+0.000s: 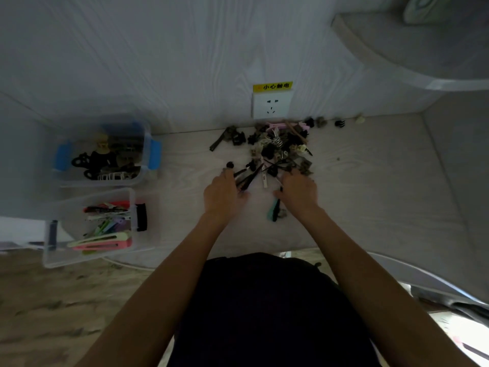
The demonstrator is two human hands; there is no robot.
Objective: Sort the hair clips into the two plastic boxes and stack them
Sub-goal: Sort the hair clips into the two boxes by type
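A pile of hair clips (pixel 275 147), mostly black and brown, lies on the pale surface against the wall. My left hand (pixel 223 193) is shut on several long dark clips (pixel 247 178) at the pile's near edge. My right hand (pixel 300 192) rests fingers-down on the pile's near right side and pinches a small dark clip (pixel 281 189). A teal clip (pixel 272 211) lies just below it. At the left stand two clear plastic boxes: the far box (pixel 148 144) with blue latches holds dark claw clips, the near box (pixel 132 197) holds flat coloured clips.
A white wall socket (pixel 272 104) with a yellow warning label sits right behind the pile. A few stray clips (pixel 340 123) lie along the wall to the right. A curved grey shelf (pixel 397 49) juts out at the upper right. The surface's front edge runs below the boxes.
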